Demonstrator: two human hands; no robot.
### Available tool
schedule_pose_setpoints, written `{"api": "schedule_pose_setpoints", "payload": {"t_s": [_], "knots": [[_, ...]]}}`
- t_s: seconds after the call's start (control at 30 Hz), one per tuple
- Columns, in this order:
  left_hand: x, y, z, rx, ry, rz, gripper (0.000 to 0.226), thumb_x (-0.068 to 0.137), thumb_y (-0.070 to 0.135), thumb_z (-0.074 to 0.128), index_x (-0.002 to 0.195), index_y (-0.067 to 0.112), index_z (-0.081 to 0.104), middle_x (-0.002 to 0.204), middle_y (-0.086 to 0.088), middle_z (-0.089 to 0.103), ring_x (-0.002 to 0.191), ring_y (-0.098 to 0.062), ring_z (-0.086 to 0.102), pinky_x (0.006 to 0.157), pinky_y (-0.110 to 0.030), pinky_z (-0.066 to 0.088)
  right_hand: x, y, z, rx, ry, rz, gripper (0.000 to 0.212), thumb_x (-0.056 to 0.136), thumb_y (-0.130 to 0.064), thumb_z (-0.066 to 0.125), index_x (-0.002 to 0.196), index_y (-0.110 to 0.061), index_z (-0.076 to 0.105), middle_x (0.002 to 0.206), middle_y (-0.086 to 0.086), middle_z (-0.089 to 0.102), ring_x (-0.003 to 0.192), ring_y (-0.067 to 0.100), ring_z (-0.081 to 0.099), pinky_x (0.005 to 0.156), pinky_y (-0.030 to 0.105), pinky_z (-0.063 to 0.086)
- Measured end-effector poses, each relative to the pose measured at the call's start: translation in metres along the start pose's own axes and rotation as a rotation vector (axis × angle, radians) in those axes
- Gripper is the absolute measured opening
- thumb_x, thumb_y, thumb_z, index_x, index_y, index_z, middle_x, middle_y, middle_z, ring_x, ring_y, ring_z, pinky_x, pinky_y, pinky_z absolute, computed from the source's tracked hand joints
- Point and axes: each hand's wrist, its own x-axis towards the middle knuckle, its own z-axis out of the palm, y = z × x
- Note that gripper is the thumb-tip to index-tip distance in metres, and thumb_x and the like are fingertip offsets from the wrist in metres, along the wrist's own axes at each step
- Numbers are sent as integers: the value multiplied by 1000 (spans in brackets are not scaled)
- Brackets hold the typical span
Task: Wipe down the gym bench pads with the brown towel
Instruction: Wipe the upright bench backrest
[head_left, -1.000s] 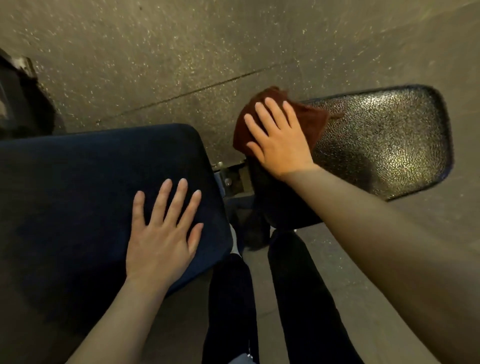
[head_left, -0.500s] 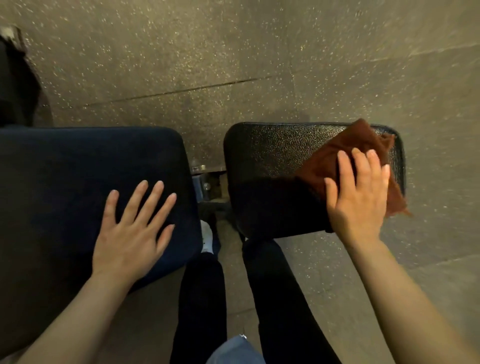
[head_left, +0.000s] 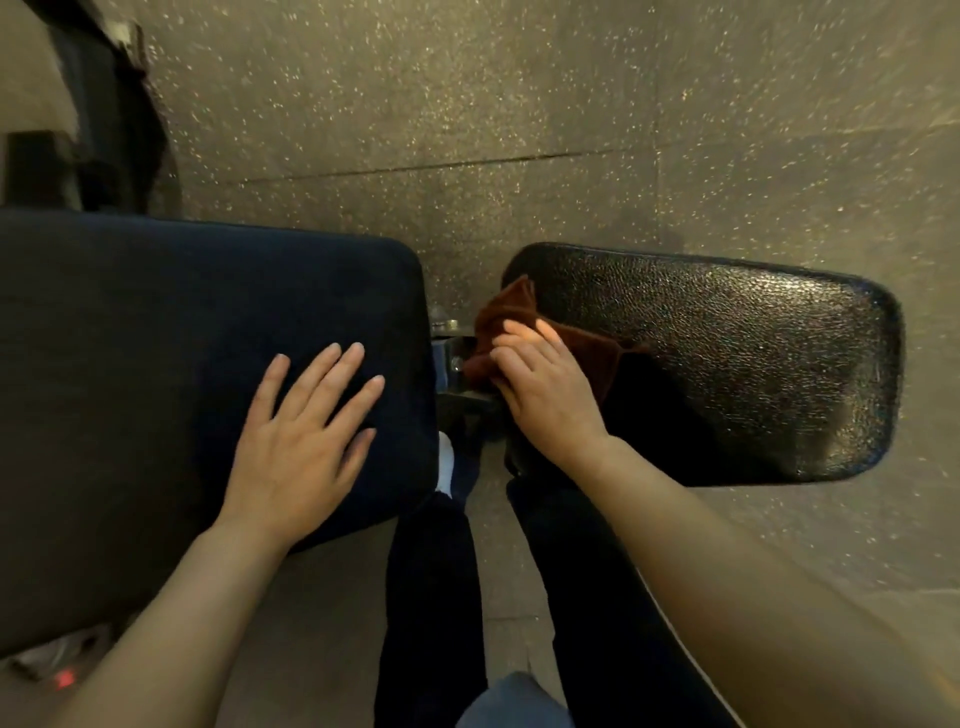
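Note:
The brown towel (head_left: 511, 312) lies bunched on the left end of the black textured bench pad (head_left: 727, 353). My right hand (head_left: 545, 400) is on top of it, with fingers curled over the towel at the pad's left edge. The towel's right part spreads out flat on the pad beside my hand. My left hand (head_left: 301, 441) rests flat, fingers spread, on the right end of the dark blue bench pad (head_left: 156, 338) and holds nothing.
A metal bracket (head_left: 447, 325) sits in the gap between the two pads. My legs in dark trousers (head_left: 431, 597) stand below that gap. Speckled rubber floor (head_left: 519, 104) surrounds the bench. Dark equipment (head_left: 104, 119) stands at the top left.
My right hand has swept the towel from the black pad's right end back to its left end. The fingers now curl over the towel. My left hand stayed flat on the blue pad.

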Motion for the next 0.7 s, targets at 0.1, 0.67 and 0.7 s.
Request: {"api": "schedule_pose_setpoints", "payload": {"t_s": [0.1,0.67,0.7], "knots": [[-15,-12,-24,-55,87,-155,47,97,30,43,137,11,58,151,-17,44,141,-31,39,117,-55,19,3,-31,-13,420,-18,382,21,99,-17,54,117,-13,65,111,3,67,116,22,59,105,32,41],[-106,-146,-76,290,107,-354,63,96,46,36,154,21,28,164,-12,22,152,-33,13,116,-65,0,73,-200,10,450,-157,203,58,95,-57,14,149,-44,-1,157,-19,-20,145,6,-27,114,44,-26],[-107,-148,-75,289,101,-346,64,96,46,35,155,22,27,164,-12,20,153,-32,10,116,-64,0,81,-190,14,424,-120,229,58,96,-57,16,150,-42,3,159,-16,-13,147,8,-20,116,46,-22]]}}
